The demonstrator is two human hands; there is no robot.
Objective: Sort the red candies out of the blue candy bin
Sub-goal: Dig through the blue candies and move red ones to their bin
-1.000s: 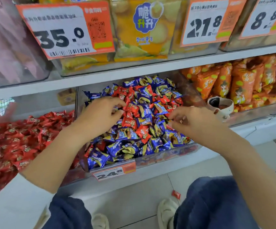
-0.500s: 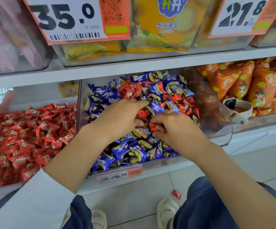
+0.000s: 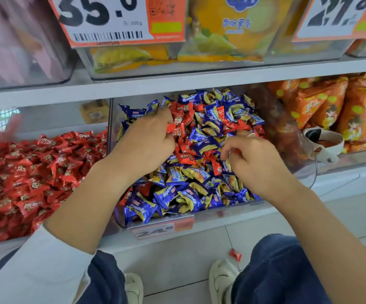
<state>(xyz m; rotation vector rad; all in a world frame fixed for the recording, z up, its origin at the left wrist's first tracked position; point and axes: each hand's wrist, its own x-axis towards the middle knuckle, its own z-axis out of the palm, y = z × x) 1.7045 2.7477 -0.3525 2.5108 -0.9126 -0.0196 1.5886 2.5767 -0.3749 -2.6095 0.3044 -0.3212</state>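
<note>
Crinkly red candies (image 3: 178, 128) in left grip (image 3: 149, 139)

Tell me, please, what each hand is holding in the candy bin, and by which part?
The left hand grips red candies in its curled fingers. The right hand pinches something red; which part cannot be told.

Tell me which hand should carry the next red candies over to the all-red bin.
Left. The left hand already holds red candies and sits nearest the all-red bin on the left; the right hand works the bin's far side.
</note>
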